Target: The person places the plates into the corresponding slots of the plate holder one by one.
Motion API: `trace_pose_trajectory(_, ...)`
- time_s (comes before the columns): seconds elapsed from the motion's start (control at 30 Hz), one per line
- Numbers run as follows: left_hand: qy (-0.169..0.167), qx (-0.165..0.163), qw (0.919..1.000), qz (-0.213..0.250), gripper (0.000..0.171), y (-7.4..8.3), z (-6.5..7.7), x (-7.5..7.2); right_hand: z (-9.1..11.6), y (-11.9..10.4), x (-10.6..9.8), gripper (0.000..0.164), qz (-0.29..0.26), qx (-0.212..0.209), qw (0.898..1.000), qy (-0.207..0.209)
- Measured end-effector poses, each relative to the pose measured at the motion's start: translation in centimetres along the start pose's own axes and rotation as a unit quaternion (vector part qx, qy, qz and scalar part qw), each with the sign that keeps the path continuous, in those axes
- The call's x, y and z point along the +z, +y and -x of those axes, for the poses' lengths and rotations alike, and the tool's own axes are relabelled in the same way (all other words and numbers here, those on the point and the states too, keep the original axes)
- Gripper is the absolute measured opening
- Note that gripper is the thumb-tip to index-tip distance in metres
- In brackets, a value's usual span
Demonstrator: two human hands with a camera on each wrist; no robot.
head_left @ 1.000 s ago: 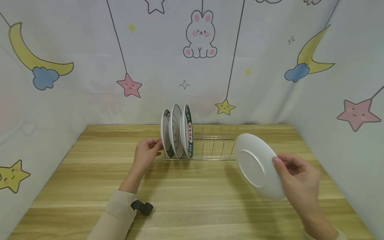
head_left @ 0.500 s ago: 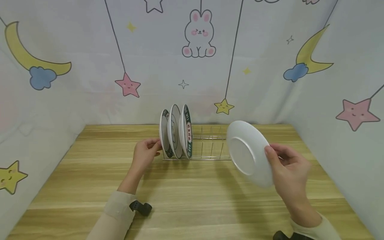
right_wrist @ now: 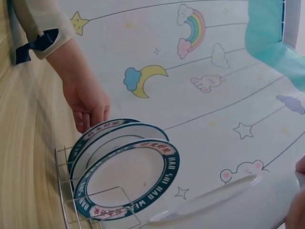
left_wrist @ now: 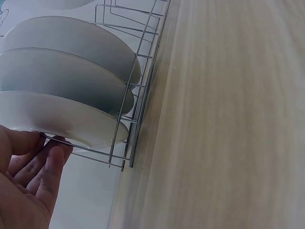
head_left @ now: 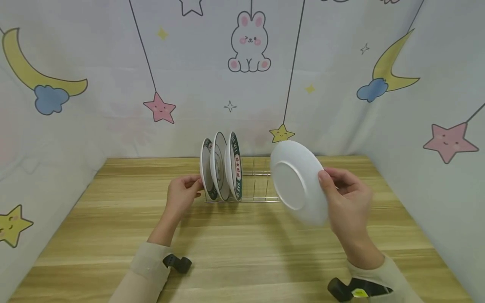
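Three plates stand on edge in the left part of a wire dish rack (head_left: 259, 198); the rightmost plate (head_left: 235, 168) has a dark green rim with red and white lettering. My left hand (head_left: 183, 192) holds the rack's left end, thumb and fingers around an end wire right by the leftmost plate (left_wrist: 66, 117), as the left wrist view shows. A white plate (head_left: 291, 185) hangs tilted in the air, its underside and foot ring facing the head camera. My right hand (head_left: 350, 206) pinches this plate by its right rim, thumb on the underside, other fingers mostly behind it.
The rack stands toward the back of a wood-grain table (head_left: 242, 256). Behind and beside it hang white cloth walls (head_left: 189, 63) printed with stars, moons and a rabbit. Both wrists carry dark straps, such as the right strap (head_left: 363, 288).
My right hand has carried the white plate left and upward, so it now overlaps the rack's right part in the head view. The left hand keeps its hold on the rack.
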State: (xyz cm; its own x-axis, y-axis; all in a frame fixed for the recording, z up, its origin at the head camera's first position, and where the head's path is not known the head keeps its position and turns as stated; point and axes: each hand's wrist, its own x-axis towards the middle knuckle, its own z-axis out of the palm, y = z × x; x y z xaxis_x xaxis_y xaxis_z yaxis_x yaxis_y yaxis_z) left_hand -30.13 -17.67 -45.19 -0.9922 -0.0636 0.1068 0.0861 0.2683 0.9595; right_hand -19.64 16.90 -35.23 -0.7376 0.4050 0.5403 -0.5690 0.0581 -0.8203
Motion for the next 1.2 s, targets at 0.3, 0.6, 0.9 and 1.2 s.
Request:
trace_pose_trajectory(0.3,0.001,0.002,1.0,0.007,0.021,0.0,-0.1,0.0,-0.2,0.4,2.2,0.012,-0.049,0.015,0.999,0.007)
trace_pose_trajectory(0.6,-0.003,0.0,0.9999,0.011,0.021,0.0,-0.2,0.0,-0.4,0.1,3.9,0.013,-0.09,0.002,0.996,0.019)
trace_pose_trajectory(0.9,-0.007,0.0,0.9999,0.013,0.021,0.3,0.0,-0.1,-0.6,0.1,5.7,0.012,-0.087,-0.004,0.996,0.024)
trace_pose_trajectory(1.2,-0.005,0.002,0.9999,0.011,0.021,0.2,-0.1,-0.1,-1.0,0.4,7.5,0.007,-0.113,0.002,0.993,0.031)
